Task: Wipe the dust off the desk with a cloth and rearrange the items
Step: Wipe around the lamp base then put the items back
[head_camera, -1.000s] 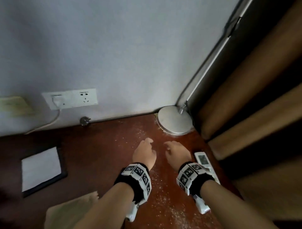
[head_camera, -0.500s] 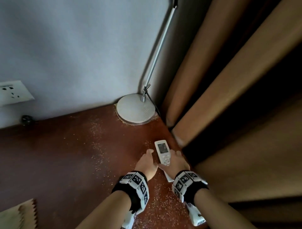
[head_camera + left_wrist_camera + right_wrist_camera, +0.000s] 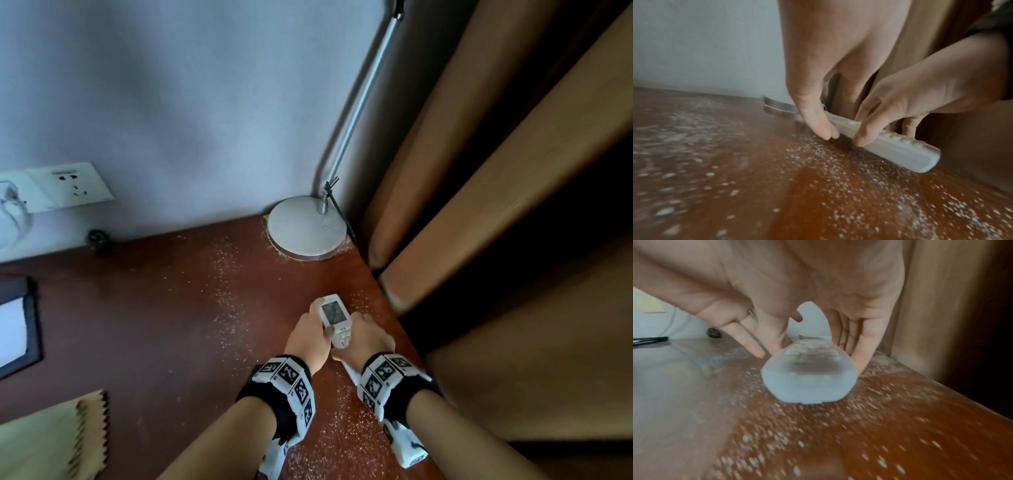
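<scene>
In the head view, a white plastic remote control with a small grey screen [image 3: 335, 318] lies near the right edge of the reddish-brown wooden desk [image 3: 164, 308], which is speckled with pale dust. The left hand [image 3: 308, 337] and the right hand [image 3: 364, 337] flank the remote, fingers against its long sides. Far right on the desk stands the round silver base of a metal desk lamp [image 3: 306, 228], beside tan curtains [image 3: 496, 178]. A beige cloth with a fringed edge [image 3: 51, 442] lies at the near left, well apart from the hands.

From the left wrist, the left hand's fingers [image 3: 816, 123] point down, straight, touching the remote's [image 3: 890, 149] left side, while the right hand's thumb [image 3: 867, 131] curls onto the same side.

From the right wrist, the right hand's fingers [image 3: 861, 345] press the remote's [image 3: 809, 378] right side, thumb on the left: a pinch across its width. The remote's near end rests on the dusty desk.
</scene>
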Motion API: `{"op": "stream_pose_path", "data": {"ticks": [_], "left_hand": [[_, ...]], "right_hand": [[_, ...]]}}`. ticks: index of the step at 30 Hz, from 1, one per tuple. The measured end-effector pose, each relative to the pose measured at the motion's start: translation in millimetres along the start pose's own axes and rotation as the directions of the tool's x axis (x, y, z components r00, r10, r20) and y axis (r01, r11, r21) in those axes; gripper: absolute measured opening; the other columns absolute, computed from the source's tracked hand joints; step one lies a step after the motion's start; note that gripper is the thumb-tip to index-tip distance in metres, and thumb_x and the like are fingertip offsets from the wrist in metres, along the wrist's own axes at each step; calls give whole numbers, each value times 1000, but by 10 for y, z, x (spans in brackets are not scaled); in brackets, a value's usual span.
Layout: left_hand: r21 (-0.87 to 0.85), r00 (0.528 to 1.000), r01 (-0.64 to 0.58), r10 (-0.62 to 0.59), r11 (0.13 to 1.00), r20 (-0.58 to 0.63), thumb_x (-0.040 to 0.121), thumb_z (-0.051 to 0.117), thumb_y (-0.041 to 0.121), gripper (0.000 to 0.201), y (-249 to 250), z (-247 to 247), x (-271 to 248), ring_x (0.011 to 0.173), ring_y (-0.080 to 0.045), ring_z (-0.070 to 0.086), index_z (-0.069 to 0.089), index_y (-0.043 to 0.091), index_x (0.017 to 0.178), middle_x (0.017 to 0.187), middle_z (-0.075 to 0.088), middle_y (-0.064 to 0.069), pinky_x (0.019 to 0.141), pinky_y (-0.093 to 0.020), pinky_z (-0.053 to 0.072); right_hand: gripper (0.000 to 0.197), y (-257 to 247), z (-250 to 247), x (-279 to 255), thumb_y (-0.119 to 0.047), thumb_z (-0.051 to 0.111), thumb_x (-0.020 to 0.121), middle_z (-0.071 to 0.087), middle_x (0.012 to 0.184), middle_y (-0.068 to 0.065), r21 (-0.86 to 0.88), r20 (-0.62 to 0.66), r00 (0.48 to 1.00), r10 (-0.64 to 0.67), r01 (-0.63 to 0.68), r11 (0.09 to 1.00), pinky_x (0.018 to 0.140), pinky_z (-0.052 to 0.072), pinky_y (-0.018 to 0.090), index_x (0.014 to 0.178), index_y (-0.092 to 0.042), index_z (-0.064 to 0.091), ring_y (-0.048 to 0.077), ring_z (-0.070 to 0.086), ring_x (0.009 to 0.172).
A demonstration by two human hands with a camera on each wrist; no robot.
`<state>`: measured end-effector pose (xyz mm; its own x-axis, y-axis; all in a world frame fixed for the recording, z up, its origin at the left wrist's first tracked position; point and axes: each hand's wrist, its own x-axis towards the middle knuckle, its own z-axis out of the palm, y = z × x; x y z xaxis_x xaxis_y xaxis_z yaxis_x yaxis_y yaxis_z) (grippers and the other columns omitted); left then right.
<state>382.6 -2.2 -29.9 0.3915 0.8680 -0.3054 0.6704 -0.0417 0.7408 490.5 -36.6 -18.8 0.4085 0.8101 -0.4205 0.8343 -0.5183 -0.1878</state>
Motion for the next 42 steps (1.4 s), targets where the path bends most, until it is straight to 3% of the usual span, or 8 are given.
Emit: {"op": "stream_pose_path", "data": {"ticks": [6,12,16,21,27,33,39,42], "left_hand": [[-9,980,86,-86,996,-181,95,50,21,55,-423,-625,-350,107,-22,61,26,25,144,122,59,-7,92,-38,50],[-77,914,243,-254,967,-317,94,45,22,55,-1131,-1425,-1102,90,-24,65,23,26,144,113,63,-7,83,-39,54],[-77,822,383,-378,921,-426,97,44,28,38,-1767,-1907,-1835,87,-17,58,30,31,132,116,58,-7,82,-27,49],[-244,709,501,-555,830,-434,96,46,23,57,-2489,-2241,-2730,115,-33,56,21,19,147,129,57,-16,94,-35,43],[-395,587,532,-662,749,-466,97,46,24,58,-3158,-2374,-3552,117,-32,54,19,15,148,135,51,-16,96,-36,45],[-448,521,542,-703,711,-485,96,48,26,60,-3551,-2330,-3933,126,-31,47,20,11,147,141,42,-16,102,-37,39],[-472,526,537,-715,699,-461,97,48,24,59,-3684,-2259,-3992,126,-31,47,19,11,146,141,43,-15,101,-38,41],[-474,529,539,-717,697,-453,96,48,23,58,-3716,-2233,-3963,124,-30,49,20,11,146,139,46,-15,100,-39,42]], "right_hand": [[59,-689,-87,-292,-41,75,71,51,119,-3,-82,47,959,-279,282,956,85,46,36,119,-26,45,21,57,104],[67,-1717,151,-897,-43,74,73,49,121,-3,-167,155,840,-520,541,825,89,47,34,129,-27,41,19,56,108],[61,-2479,548,-1433,-41,70,77,48,121,1,-197,256,727,-637,684,702,87,46,36,127,-24,41,22,55,108],[62,-3222,1134,-2155,-44,65,79,50,129,2,-185,347,567,-747,822,538,94,45,37,131,-21,42,23,52,117],[68,-3775,1798,-2807,-44,71,73,46,126,5,-211,486,475,-734,878,429,87,45,38,128,-18,40,26,54,112],[64,-4041,2233,-3163,-39,70,78,43,128,6,-202,548,454,-703,887,415,86,45,38,127,-14,38,27,54,113],[64,-4025,2434,-3234,-38,66,80,39,132,7,-210,567,475,-673,873,440,89,45,38,129,-11,35,26,52,115],[61,-3984,2463,-3219,-39,66,80,41,129,7,-203,533,461,-709,884,422,87,45,37,126,-11,38,25,53,112]]}}
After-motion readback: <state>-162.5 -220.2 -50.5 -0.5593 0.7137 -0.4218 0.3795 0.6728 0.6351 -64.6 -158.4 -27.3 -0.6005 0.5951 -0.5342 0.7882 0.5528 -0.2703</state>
